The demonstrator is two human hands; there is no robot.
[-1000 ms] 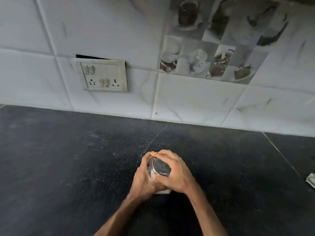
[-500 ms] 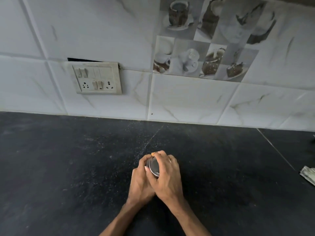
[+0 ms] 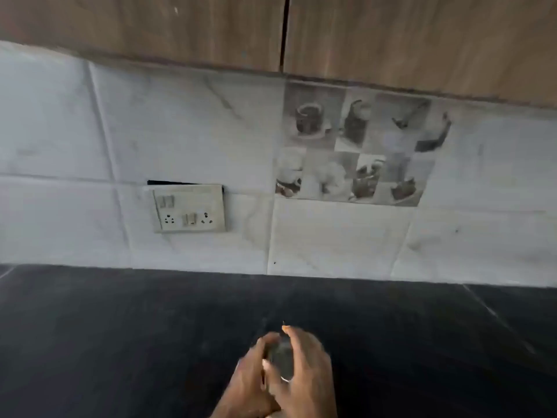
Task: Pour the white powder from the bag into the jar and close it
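The small clear glass jar with a metal lid [image 3: 281, 362] stands upright on the black stone worktop [image 3: 120, 327], well in front of the grey wall socket plate [image 3: 189, 208]. The left hand [image 3: 250, 375] wraps its body; the right hand [image 3: 304, 366] cups the lid from above, equally near. Since earlier the view has tilted up, and both hands stay clasped.

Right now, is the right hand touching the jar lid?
Touching. The head view, though blurred, shows the right hand wrapped over the jar lid, its fingers curled around the rim, with no gap visible.
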